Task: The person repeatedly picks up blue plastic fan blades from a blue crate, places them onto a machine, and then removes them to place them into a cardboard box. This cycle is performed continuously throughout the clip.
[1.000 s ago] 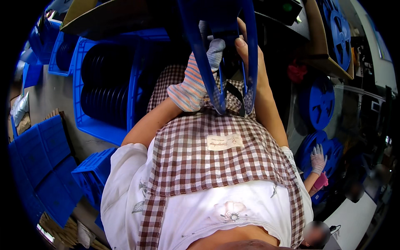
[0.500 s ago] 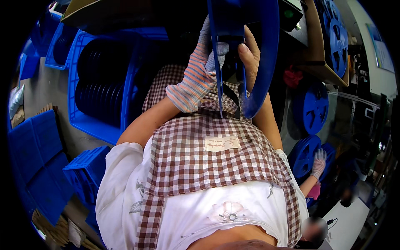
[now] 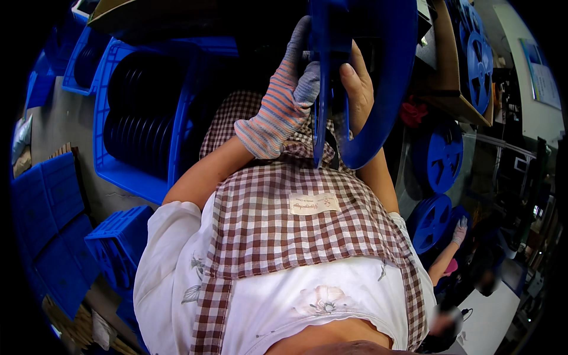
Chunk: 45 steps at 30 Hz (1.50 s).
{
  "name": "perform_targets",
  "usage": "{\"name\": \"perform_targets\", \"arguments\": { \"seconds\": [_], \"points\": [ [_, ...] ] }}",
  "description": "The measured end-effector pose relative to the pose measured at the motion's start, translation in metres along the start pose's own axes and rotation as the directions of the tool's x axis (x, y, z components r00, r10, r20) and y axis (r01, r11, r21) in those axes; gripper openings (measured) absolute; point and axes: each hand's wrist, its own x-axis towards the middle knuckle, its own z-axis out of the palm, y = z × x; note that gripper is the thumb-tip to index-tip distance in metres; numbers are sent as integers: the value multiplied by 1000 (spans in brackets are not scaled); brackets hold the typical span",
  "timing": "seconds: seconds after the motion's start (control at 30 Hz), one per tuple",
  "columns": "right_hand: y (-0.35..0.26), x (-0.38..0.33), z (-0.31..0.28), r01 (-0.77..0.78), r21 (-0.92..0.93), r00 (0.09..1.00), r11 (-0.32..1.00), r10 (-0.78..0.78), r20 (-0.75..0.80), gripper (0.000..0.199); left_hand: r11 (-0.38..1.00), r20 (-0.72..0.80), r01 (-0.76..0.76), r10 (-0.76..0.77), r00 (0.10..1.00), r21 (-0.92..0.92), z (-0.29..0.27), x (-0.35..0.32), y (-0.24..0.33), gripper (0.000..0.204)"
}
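A large blue plastic reel [image 3: 376,139] stands edge-on in front of my apron, at the top centre, held between both hands. My left hand [image 3: 283,97], in a striped orange and grey glove, presses on its left flange, with one finger stretched up along it and the thumb curled against it. Bare, my right hand [image 3: 358,89] grips the reel from the right. Its thumb and the fingers beside it show through the gap between the flanges; the other fingers are hidden. The upper part of the reel runs out of view into shadow.
At left, a blue crate [image 3: 133,183] holds several black reels [image 3: 139,139]. More blue crates [image 3: 118,236] stand lower left. Blue reels [image 3: 438,157] stand at right, below a cardboard box [image 3: 455,97] with others. A co-worker's gloved hand [image 3: 459,231] is beyond them.
The blue reel has shifted slightly right and tilted, with both hands still on it. At right, the co-worker's hand has moved slightly away from the blue reels.
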Motion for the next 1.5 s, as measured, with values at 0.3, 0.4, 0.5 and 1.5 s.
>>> {"name": "perform_targets", "arguments": {
  "seconds": [0.3,0.4,0.5,1.5],
  "points": [
    [2,5,-5,71,-135,997,988,-73,-10,75,996,-9,88,-88,996,-34,5,0,13,69],
    [-2,9,-15,45,-214,999,976,-43,15,74,962,51,76,-65,997,-261,-11,-1,-4,71],
    [-43,16,-28,95,-282,995,955,-78,69,74,985,172,-89,63,983,145,-4,22,18,66],
    [-58,370,-134,127,-942,962,310,192,193,80,-151,200,131,-739,643,-980,-112,334,52,41]
  ]
}}
